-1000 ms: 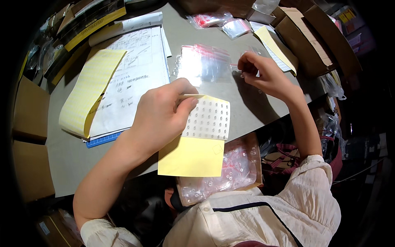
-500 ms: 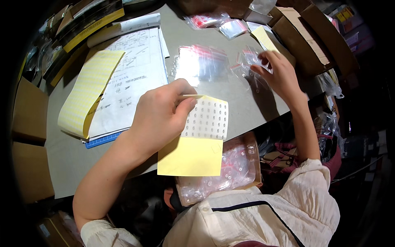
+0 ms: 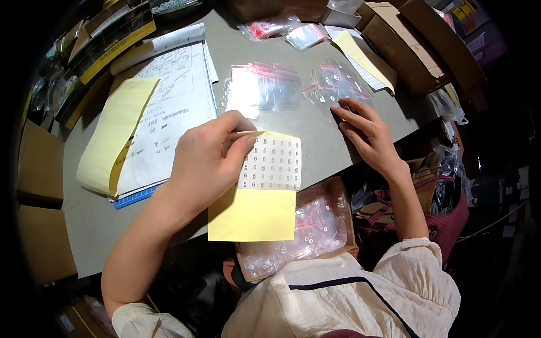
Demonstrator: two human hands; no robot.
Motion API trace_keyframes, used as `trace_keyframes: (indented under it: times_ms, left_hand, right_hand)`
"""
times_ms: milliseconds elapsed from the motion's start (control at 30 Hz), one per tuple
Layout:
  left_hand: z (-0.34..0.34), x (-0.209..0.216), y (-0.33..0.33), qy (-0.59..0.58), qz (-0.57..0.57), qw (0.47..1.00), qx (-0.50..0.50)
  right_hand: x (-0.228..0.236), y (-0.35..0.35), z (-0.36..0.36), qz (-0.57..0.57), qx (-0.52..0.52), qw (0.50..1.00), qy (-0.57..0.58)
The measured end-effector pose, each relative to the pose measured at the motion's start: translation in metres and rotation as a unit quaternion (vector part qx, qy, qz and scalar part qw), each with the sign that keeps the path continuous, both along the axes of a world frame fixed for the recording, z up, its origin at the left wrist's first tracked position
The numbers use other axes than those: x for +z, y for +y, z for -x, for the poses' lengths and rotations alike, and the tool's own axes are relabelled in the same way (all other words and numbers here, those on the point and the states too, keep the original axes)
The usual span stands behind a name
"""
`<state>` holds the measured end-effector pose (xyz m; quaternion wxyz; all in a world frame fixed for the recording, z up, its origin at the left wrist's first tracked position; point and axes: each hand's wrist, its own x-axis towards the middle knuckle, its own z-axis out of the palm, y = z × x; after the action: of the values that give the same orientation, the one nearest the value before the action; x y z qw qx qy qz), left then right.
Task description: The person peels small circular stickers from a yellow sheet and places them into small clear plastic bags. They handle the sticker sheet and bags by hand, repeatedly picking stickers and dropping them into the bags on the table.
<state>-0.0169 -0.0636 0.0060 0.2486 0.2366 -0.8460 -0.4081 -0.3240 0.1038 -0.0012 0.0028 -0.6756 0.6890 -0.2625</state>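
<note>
My left hand [image 3: 211, 149] is closed, pinching a folded sheet of small printed stickers [image 3: 270, 163] by its top edge between thumb and fingers. The sheet's plain yellow backing [image 3: 251, 217] hangs below, over the table's near edge. To the right, my right hand [image 3: 369, 135] is open, its fingers apart and slightly bent. Its fingertips are at the near side of some loose clear zip bags [image 3: 341, 79] with small white round stickers on them; whether they touch is hard to tell. A stack of clear zip bags [image 3: 273, 87] with red-striped tops lies between the hands, farther back.
Below the table edge, a cardboard box [image 3: 350, 225] holds many stickered bags. Written papers [image 3: 169, 112] and a curled yellow sticker sheet [image 3: 115, 138] lie at left. Another yellow sheet [image 3: 366, 59], more bags [image 3: 306, 35] and open cartons [image 3: 406, 50] are at back right.
My right hand has come nearer to me from over the loose bags, and its fingers have straightened. My left hand still holds the sticker sheet. The view has shifted slightly.
</note>
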Motion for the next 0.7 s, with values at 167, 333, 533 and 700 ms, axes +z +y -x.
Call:
trace_keyframes:
  times_ms: [167,333,533,700]
  left_hand:
    - [0.002,0.003,0.002,0.014,-0.014,1.0,-0.008]
    - [-0.001,0.0,0.004,0.055,-0.027,0.998,-0.015]
    - [-0.001,-0.002,0.004,0.079,0.04,0.996,-0.029]
    - [-0.002,0.005,0.004,0.043,-0.086,0.995,-0.029]
  right_hand:
    - [-0.012,-0.021,0.036,0.036,-0.004,0.998,0.046]
    - [0.001,-0.041,0.013,0.112,0.013,0.993,0.032]
    - [0.047,-0.036,-0.068,-0.104,0.161,0.96,-0.206]
    - [0.04,-0.04,-0.07,-0.15,0.137,0.937,-0.285]
